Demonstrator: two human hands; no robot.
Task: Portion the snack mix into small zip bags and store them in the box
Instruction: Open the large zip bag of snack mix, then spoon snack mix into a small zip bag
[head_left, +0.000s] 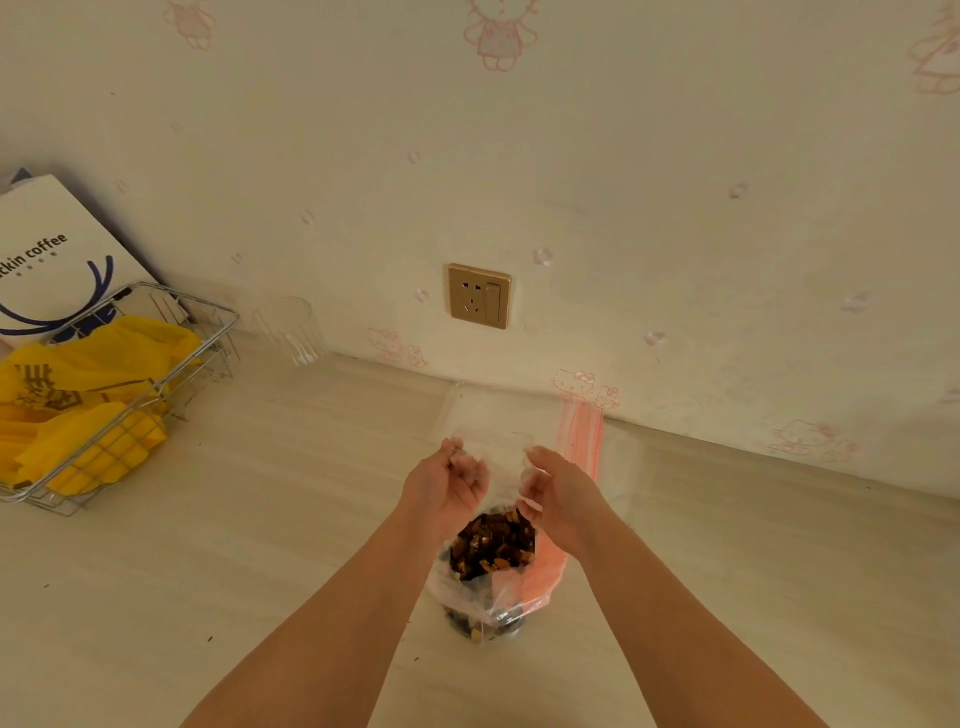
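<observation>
Both hands (447, 488) (558, 493) grip half-full snack bag (493, 545)

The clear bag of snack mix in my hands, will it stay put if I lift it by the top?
Probably floppy: the thin clear bag already crumples where the left hand and right hand pinch it. The snack mix sits low, so it should sag and swing.

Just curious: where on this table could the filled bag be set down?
Bare tabletop spreads right of the right hand, and between the left hand and the wire basket. It is crowded around the snack bag and behind it, where spare bags lie.
</observation>
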